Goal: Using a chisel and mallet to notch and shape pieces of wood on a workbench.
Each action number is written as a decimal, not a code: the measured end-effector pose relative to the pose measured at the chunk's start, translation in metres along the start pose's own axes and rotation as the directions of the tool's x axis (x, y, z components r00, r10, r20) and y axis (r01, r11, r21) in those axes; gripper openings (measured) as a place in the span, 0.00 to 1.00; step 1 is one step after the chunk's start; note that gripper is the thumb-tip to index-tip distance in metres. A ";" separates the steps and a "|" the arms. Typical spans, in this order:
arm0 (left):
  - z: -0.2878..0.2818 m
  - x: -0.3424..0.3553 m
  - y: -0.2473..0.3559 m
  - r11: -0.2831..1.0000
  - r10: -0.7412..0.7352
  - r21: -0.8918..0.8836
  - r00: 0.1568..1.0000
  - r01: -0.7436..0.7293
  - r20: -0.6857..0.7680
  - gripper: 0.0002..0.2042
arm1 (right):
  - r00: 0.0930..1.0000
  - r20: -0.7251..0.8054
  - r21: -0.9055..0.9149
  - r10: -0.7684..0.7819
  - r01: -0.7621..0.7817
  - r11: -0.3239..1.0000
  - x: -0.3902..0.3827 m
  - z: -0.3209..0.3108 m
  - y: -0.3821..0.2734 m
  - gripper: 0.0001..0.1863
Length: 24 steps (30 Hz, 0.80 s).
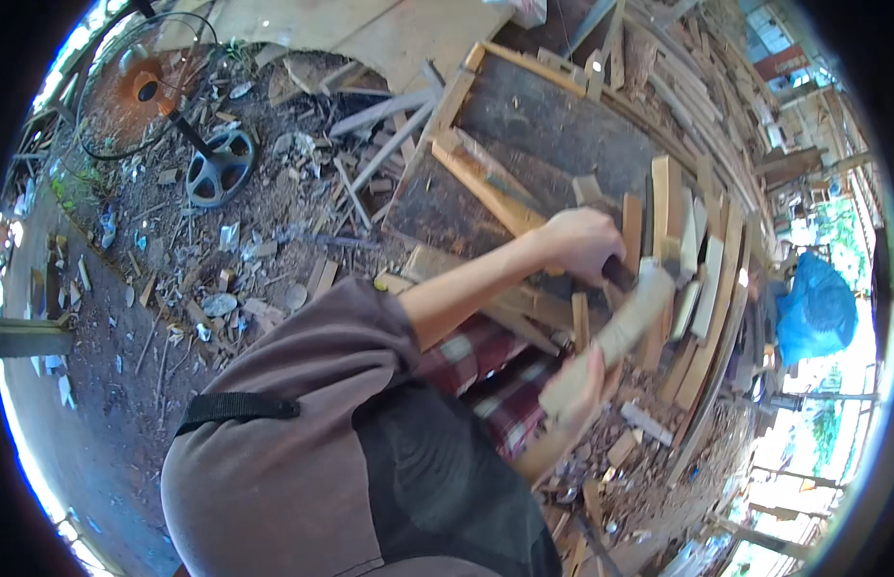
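My left hand point(586, 245) is closed around a dark, narrow object point(617, 273), most of it hidden by the fingers. Just below and to its right, a pale, thick wooden piece point(631, 322) slants up to the right, blurred by motion. My right hand point(583, 387) is wrapped round the lower end of this piece. Its upper end lies close to the dark object; whether they touch I cannot tell. Upright and slanting wood strips point(666, 207) stand right beside both hands.
A dark board with a wooden frame point(553, 106) lies beyond my hands, with a loose plank point(480, 183) across it. Stacked timber point(711, 269) lines the right. Wood scraps litter the ground. A rusty fan point(144, 91) stands far left; a blue bag point(817, 308) hangs right.
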<state>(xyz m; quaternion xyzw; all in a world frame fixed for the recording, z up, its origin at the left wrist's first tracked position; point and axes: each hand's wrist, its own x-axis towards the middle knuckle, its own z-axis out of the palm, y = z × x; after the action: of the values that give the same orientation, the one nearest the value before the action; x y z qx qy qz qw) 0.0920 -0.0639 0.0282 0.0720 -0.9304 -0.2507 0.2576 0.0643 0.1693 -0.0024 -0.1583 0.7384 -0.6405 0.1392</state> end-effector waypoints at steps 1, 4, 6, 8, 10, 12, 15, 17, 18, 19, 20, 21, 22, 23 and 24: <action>-0.014 -0.002 0.009 0.995 -0.084 -0.053 0.996 0.086 0.029 0.12 | 0.997 0.065 0.151 -0.042 0.032 0.988 0.008 -0.018 -0.009 0.26; -0.024 0.001 0.004 0.996 0.093 0.008 0.986 -0.092 -0.136 0.12 | 0.977 -0.111 0.287 -0.183 0.208 0.935 -0.006 -0.027 -0.066 0.29; -0.015 -0.003 0.007 0.997 0.083 0.005 0.987 -0.083 -0.141 0.12 | 0.929 -0.271 0.286 -0.254 0.329 0.900 -0.002 -0.034 -0.070 0.29; -0.009 -0.005 0.006 0.998 0.067 0.016 0.990 -0.066 -0.123 0.12 | 0.946 -0.228 0.280 -0.232 0.292 0.915 -0.002 -0.042 -0.066 0.29; -0.010 -0.007 0.011 0.995 0.097 0.014 0.992 -0.096 -0.084 0.13 | 0.959 -0.203 0.268 -0.199 0.250 0.930 -0.006 -0.039 -0.062 0.29; -0.014 -0.004 0.009 0.996 0.086 0.021 0.991 -0.084 -0.101 0.13 | 0.976 -0.181 0.311 -0.120 0.173 0.935 -0.012 -0.032 -0.055 0.29; -0.014 -0.002 0.009 0.998 0.068 0.025 0.991 -0.065 -0.120 0.13 | 0.984 -0.108 0.317 -0.142 0.169 0.933 -0.016 -0.029 -0.050 0.29; -0.014 -0.004 0.007 0.998 0.063 0.035 0.991 -0.059 -0.122 0.13 | 0.982 -0.040 0.282 -0.185 0.189 0.941 -0.014 -0.039 -0.048 0.30; -0.014 -0.006 0.007 0.997 0.076 0.018 0.989 -0.075 -0.129 0.13 | 0.951 -0.084 0.238 -0.296 0.308 0.921 -0.010 -0.053 -0.052 0.31; -0.015 -0.007 0.005 0.996 0.088 0.001 0.987 -0.089 -0.137 0.13 | 0.907 -0.121 0.189 -0.404 0.421 0.887 -0.006 -0.063 -0.054 0.31; -0.016 -0.007 0.005 0.996 0.086 0.001 0.987 -0.087 -0.135 0.13 | 0.920 -0.259 0.297 -0.295 0.366 0.882 -0.017 -0.055 -0.075 0.32; -0.018 -0.005 0.004 0.996 0.086 -0.005 0.978 -0.089 -0.188 0.13 | 0.888 -0.300 0.523 -0.349 0.459 0.719 -0.013 -0.050 -0.072 0.33; -0.020 -0.005 0.005 0.996 0.087 -0.010 0.967 -0.092 -0.239 0.12 | 0.852 -0.356 0.702 -0.384 0.515 0.492 -0.010 -0.044 -0.063 0.34; -0.018 0.000 0.008 0.994 0.105 -0.014 0.968 -0.111 -0.227 0.12 | 0.868 -0.367 0.583 -0.334 0.494 0.644 -0.002 -0.035 -0.024 0.33; -0.017 0.003 0.009 0.994 0.109 -0.010 0.976 -0.113 -0.190 0.12 | 0.886 -0.367 0.446 -0.283 0.434 0.782 0.007 -0.023 0.011 0.32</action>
<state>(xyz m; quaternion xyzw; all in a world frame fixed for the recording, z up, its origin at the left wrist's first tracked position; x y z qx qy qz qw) 0.0985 -0.0638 0.0466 0.0406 -0.9016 -0.2377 0.3592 0.0474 0.1889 -0.0102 -0.1616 0.5066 -0.8451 -0.0551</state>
